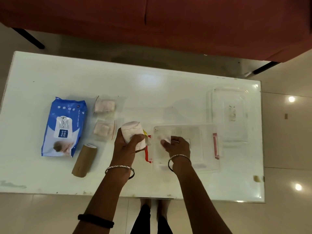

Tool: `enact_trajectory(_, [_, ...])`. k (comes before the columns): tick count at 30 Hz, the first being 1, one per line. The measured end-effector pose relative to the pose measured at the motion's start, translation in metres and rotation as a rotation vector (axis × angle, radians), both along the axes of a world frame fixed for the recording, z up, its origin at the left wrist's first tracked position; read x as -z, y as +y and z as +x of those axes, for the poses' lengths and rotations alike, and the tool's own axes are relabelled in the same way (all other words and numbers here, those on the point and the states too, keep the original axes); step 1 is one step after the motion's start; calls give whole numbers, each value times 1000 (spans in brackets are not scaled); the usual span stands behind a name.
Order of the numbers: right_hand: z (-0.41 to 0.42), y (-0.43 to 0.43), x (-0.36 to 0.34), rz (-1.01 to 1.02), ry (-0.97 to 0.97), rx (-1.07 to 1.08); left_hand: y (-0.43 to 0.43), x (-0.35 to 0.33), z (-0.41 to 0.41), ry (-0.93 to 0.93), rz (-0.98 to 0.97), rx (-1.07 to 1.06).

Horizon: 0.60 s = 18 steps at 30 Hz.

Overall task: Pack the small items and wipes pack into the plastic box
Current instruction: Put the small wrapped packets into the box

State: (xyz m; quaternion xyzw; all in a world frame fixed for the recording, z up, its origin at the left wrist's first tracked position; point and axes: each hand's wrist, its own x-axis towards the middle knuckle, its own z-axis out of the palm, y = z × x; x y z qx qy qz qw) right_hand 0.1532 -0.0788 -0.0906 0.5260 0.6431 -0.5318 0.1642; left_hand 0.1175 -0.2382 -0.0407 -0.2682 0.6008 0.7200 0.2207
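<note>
My left hand [125,146] grips a white bandage roll [132,132] just left of the clear plastic box [207,149], which has red latches on both sides. My right hand [177,146] is inside the box, fingers pinched on a small white item [164,138]. The blue wipes pack [63,126] lies at the table's left. Two small clear bags with pinkish pads [104,105] [103,130] lie between the wipes pack and my left hand. A brown roll [84,160] lies below them.
The box's clear lid [229,115] lies behind and to the right of the box. The white table [152,85] ends close to the lid on the right. A red sofa [168,19] stands beyond the table's far edge.
</note>
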Motion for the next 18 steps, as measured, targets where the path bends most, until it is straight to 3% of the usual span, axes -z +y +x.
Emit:
enact_trajectory(4, [-18,-12,17,67,1,-1,-3,-2,4,-4,-14,-19])
enact_trajectory(12, [-13,-14,27,176,-29,-263,3,-6,19,-39,-37,-21])
enact_trajectory(18, [-1,9,-20,288,84,-145,14,-6,26,-62,-5,0])
